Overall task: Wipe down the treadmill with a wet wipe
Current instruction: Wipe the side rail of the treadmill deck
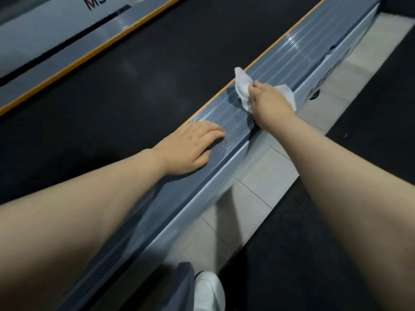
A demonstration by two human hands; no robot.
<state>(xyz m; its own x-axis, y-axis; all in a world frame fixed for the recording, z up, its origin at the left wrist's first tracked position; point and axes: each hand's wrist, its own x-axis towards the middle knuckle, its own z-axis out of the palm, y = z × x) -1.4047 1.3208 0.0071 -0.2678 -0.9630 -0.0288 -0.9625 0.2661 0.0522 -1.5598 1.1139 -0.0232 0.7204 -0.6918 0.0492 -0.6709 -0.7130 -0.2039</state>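
Observation:
The treadmill's grey ribbed side rail (289, 61) runs diagonally from the lower left to the upper right, edged by an orange strip beside the black running belt (125, 86). My right hand (269, 104) grips a crumpled white wet wipe (242, 86) and holds it against the rail's ribbed top. My left hand (190, 147) rests flat on the same rail nearer to me, its fingers spread over the ribs. The wipe sticks out on both sides of my right hand.
The opposite side rail (56, 52), grey with an orange edge, lies across the belt at the upper left. Pale floor tiles (258, 189) and a black mat (359, 131) lie to the right of the treadmill. My white shoe (208, 290) stands on the floor at the bottom.

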